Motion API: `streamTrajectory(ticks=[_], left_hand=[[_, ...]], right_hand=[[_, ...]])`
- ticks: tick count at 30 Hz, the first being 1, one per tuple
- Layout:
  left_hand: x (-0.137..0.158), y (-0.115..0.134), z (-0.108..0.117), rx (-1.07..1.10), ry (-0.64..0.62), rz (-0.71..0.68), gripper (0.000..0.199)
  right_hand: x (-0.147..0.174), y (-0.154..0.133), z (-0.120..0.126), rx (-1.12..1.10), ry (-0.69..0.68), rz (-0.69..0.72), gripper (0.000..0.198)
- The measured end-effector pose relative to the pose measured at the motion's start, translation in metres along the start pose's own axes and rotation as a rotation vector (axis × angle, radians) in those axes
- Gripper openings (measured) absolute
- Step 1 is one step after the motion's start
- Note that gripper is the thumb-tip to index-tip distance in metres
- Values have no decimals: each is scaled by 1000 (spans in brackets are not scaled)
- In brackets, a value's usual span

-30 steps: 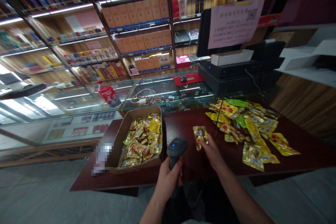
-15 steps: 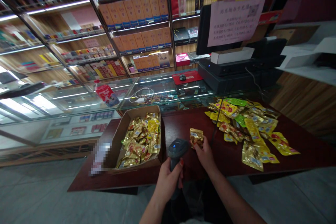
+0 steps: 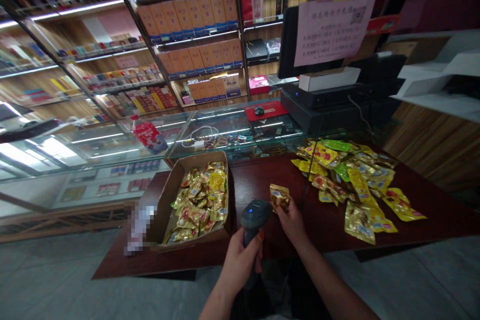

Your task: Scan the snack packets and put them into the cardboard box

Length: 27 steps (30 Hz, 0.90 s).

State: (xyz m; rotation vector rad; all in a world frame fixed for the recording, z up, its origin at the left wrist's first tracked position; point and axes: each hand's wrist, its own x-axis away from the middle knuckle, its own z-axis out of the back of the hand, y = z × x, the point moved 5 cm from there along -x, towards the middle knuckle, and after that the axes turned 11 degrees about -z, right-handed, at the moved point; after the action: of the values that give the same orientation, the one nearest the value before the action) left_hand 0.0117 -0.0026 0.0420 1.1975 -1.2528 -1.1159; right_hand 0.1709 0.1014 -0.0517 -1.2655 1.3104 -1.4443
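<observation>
My left hand (image 3: pixel 242 257) is wrapped round the handle of a dark barcode scanner (image 3: pixel 256 211), which has a small blue light on top. Between the thumb and fingers of my right hand (image 3: pixel 290 220) is a gold snack packet (image 3: pixel 279 197), its barcode label showing just right of the scanner head. To the left stands an open cardboard box (image 3: pixel 162 199) with many gold packets (image 3: pixel 195 215) inside. On the right part of the dark red table (image 3: pixel 258 172) lies a loose pile of gold, yellow and green packets (image 3: pixel 360 185).
Behind the table is a glass counter (image 3: pixel 210 120) with a white cable, a red mouse pad (image 3: pixel 275 109) and a mouse. A monitor with a pink paper notice (image 3: pixel 333 27) stands at back right. A red bottle-shaped item (image 3: pixel 148 135) is at back left. A thin dark cable (image 3: pixel 310 170) crosses the table.
The camera view has shifted slightly. Both hands keep their hold on the scanner and the packet, with almost no movement between them.
</observation>
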Motion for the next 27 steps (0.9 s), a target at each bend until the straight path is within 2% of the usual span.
streamTrajectory(ticks=[8,16,20,22,25,27], left_hand=[[-1,1,-2,-2,-29,-5,35],[0,1,0,-17,-10,-20,36],[-11,-22,3,-22,28,7,41],[-17,-41,8,-21,75,54,45],[-24,-61,15,-13,118,98,49],[-26,-67,17,-8,116,98,51]], right_hand=[[2,-3,2,31,22,-28,30],[-2,2,2,-36,9,7,41],[-10,1,10,-115,48,-88,48],[-12,-11,8,-187,32,-137,49],[-10,-45,-16,-233,-41,-103,45],[-4,-68,-50,-246,-181,-72,44]])
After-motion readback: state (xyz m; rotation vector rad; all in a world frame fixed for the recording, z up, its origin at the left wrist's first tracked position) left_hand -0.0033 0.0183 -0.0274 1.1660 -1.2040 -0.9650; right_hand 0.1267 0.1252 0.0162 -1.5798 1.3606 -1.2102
